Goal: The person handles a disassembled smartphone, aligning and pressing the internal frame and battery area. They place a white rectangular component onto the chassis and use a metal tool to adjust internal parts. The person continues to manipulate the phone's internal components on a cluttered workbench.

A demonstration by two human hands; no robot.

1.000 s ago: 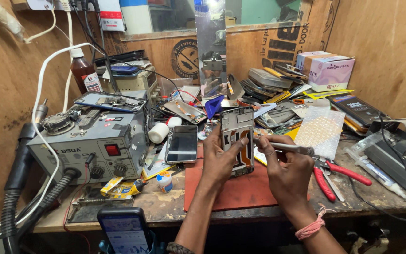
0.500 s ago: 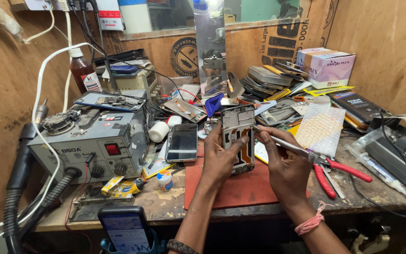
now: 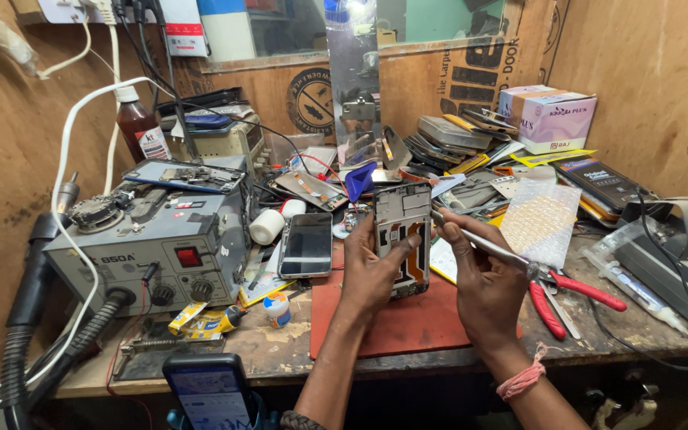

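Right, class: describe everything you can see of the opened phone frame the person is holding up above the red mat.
The phone frame is a flat, dark rectangular shell held upright, its open inside facing the camera. Pale metal-looking plates fill the upper half; an orange strip runs down the lower part. The left hand grips its left edge and bottom, thumb across the middle. The right hand holds a slim silver tool whose tip meets the upper right edge. It hangs above the red mat.

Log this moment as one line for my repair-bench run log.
left hand: holds opened phone frame upright | right hand: holds thin metal tool, tip at frame's edge | below: red mat | beside: red-handled pliers
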